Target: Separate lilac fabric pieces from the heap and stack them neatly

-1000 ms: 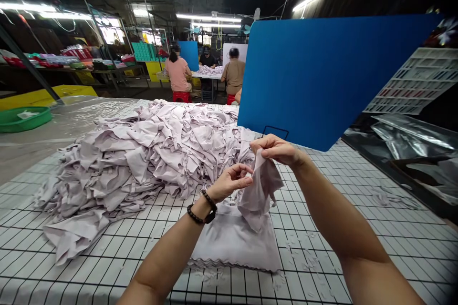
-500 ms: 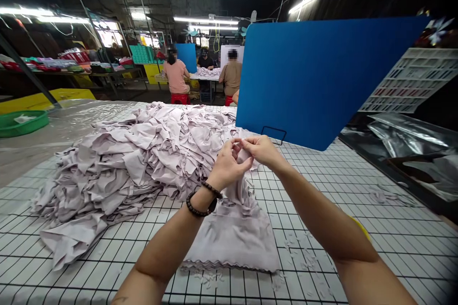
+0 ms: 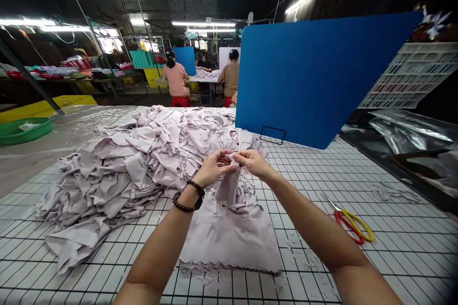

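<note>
My left hand and my right hand are side by side over the table, both pinching the top of a pale mauve garment. Its lower part hangs onto a flat stack of the same cloth with a wavy front edge. Left of my hands lies a large loose pile of pale garments. Scissors with one red and one yellow handle rest on the grid-patterned table beside my right forearm.
A large blue board stands behind my right hand on a black wire stand. A green basin is at the far left. Fabric scraps lie near the stack. People sit at a table farther back.
Both hands have moved slightly down and left, and the held cloth now hangs in a narrower strip. The scissors, mostly hidden by my right arm before, are now in view.
</note>
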A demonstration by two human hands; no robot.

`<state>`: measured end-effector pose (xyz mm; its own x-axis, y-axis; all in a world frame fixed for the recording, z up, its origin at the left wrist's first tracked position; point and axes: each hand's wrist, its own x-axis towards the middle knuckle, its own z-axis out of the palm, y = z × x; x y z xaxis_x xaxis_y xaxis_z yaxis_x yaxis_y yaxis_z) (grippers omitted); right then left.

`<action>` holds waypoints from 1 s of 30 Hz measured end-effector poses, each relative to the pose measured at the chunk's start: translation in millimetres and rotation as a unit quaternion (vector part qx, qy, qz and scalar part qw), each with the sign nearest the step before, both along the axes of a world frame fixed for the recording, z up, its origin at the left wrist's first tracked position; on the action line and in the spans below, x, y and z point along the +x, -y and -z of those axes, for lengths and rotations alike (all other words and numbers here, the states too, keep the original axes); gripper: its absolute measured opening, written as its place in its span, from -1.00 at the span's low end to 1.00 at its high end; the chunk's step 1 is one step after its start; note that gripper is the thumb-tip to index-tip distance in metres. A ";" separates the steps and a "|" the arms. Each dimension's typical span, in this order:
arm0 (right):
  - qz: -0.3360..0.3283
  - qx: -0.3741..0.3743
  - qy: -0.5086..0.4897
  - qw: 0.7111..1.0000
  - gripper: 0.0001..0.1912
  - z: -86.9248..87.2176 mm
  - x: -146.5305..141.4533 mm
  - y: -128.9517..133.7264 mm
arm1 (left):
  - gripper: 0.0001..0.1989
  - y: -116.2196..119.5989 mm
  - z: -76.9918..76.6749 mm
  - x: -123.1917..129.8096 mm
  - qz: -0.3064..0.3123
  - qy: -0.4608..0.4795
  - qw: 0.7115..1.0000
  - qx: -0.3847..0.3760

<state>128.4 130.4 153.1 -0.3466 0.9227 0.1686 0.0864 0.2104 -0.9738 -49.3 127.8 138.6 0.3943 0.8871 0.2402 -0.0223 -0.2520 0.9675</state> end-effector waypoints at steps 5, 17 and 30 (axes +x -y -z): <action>0.044 -0.077 -0.064 0.994 -0.63 8.1 -1.7 -0.6 | -0.54 9.8 10.2 6.6 -0.102 -0.032 0.992 0.071; 0.037 -0.190 -0.134 0.972 -0.66 15.5 -9.8 8.6 | -0.67 29.8 17.9 8.0 -0.212 -0.071 0.965 0.137; 0.053 -0.125 -0.077 0.988 -0.59 14.1 -22.8 9.8 | -0.72 38.2 19.2 -2.2 -0.313 -0.099 0.927 0.179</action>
